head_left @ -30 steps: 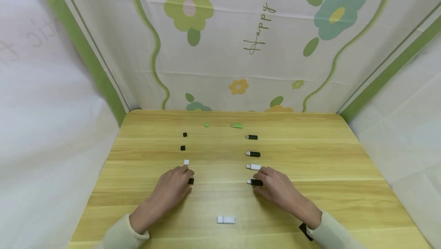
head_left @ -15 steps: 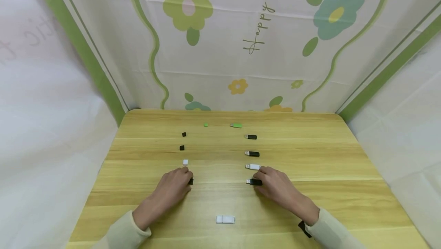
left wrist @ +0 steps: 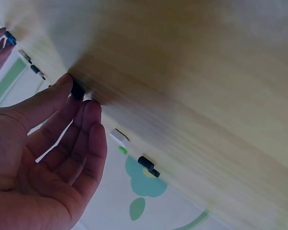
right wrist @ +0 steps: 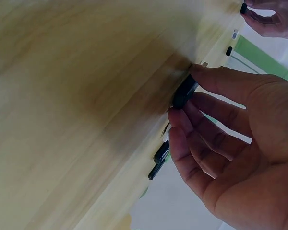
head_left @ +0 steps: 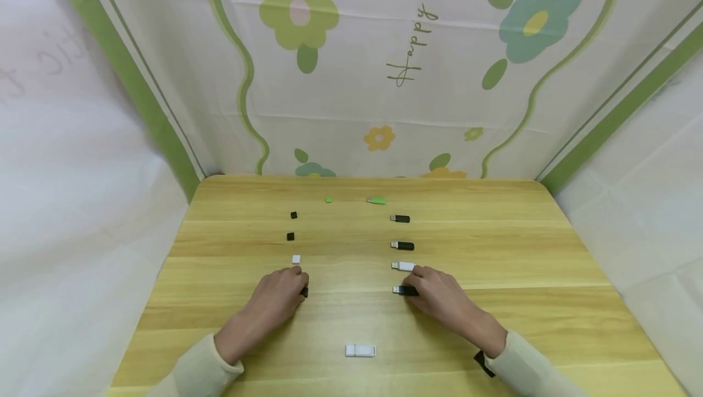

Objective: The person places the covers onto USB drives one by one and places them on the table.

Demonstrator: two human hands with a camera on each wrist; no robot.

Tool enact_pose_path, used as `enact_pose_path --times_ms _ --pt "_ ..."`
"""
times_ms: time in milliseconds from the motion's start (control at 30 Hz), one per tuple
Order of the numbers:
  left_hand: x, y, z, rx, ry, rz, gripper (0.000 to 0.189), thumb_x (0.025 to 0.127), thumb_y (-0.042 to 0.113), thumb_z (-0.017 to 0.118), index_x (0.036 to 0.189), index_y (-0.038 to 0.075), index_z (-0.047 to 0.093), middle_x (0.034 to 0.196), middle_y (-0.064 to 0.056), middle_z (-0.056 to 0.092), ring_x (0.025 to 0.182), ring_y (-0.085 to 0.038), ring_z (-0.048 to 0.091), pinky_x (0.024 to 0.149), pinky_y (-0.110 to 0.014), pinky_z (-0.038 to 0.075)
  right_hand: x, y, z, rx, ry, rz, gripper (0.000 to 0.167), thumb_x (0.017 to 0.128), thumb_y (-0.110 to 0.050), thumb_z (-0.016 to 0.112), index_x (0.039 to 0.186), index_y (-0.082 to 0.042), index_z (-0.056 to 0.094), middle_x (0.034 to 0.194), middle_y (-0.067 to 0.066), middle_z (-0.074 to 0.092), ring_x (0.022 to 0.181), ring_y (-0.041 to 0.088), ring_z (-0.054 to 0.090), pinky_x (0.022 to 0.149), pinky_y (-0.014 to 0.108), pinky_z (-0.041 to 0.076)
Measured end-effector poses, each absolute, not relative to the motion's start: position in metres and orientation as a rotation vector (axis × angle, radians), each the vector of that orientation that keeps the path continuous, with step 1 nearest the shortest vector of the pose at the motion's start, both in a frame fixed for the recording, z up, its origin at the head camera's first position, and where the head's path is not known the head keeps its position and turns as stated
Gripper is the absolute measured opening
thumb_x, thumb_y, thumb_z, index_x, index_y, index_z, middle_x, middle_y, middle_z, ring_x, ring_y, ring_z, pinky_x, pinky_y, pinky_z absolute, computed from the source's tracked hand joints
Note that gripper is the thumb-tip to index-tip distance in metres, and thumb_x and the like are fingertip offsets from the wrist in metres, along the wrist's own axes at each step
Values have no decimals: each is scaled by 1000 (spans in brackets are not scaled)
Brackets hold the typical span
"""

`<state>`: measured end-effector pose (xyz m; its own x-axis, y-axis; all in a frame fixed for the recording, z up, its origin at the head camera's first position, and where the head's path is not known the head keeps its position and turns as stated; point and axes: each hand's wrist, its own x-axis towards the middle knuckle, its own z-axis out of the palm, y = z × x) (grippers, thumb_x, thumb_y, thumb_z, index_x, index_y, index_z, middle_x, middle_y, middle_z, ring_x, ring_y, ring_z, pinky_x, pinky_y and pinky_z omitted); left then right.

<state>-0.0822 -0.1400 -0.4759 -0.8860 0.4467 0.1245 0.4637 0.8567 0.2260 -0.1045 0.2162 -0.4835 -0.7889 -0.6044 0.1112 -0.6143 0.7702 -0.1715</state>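
Note:
In the head view my left hand [head_left: 270,297] is at the near left of the table, its thumb and fingertips pinching a small black USB cap [left wrist: 77,89], which the fingers partly hide from above. Across from it, my right hand [head_left: 443,299] pinches the rear end of a black USB flash drive [head_left: 404,291], whose metal plug points left. The right wrist view shows that drive's dark body [right wrist: 184,92] between thumb and fingers, low over the wood. Just beyond the left hand lies a white cap [head_left: 296,259]. A white flash drive [head_left: 403,266] lies beyond the right fingers.
Farther back lie two black caps [head_left: 290,236] and a green cap [head_left: 328,200] on the left. Two black flash drives [head_left: 403,245] and a green one [head_left: 376,200] lie on the right. A white capped drive [head_left: 360,350] is near the front; a printed curtain [head_left: 340,92] stands behind.
The left fingers and thumb have drawn together around the black cap, so less of it shows. The right hand stays almost still on the black flash drive.

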Motion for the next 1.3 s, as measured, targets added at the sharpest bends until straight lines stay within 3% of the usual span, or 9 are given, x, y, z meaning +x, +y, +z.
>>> enact_pose_path --times_ms 367,700,967,1300 --pt "-84 -139 -476 -742 -2976 -420 30 81 -4 83 71 13 59 72 2 52 63 -11 48 53 -29 42 -104 216 -485 998 -2936 331 21 80 -9 93 98 -10 82 90 -2 70 77 8 63 65 24 55" --pt "-86 -136 -474 -719 -3017 -414 31 81 3 88 71 12 60 71 2 55 63 -13 51 54 -31 45 -106 214 -483 1017 -2942 362 20 81 -7 91 98 -9 82 90 -2 70 78 7 64 66 25 55" --pt "-89 -131 -470 -738 -3002 -501 26 86 -1 81 73 11 61 67 1 55 59 -12 44 50 -29 40 -107 207 -478 1045 -2906 379 19 81 -7 91 98 -8 82 91 -1 71 78 7 63 67 25 55" --pt "-90 -118 -468 -799 -2934 -547 13 88 2 78 82 9 69 76 1 63 65 -11 53 56 -28 46 -107 189 -468 1116 -2860 418 19 81 -6 90 97 -7 81 90 -1 68 78 8 61 66 24 55"
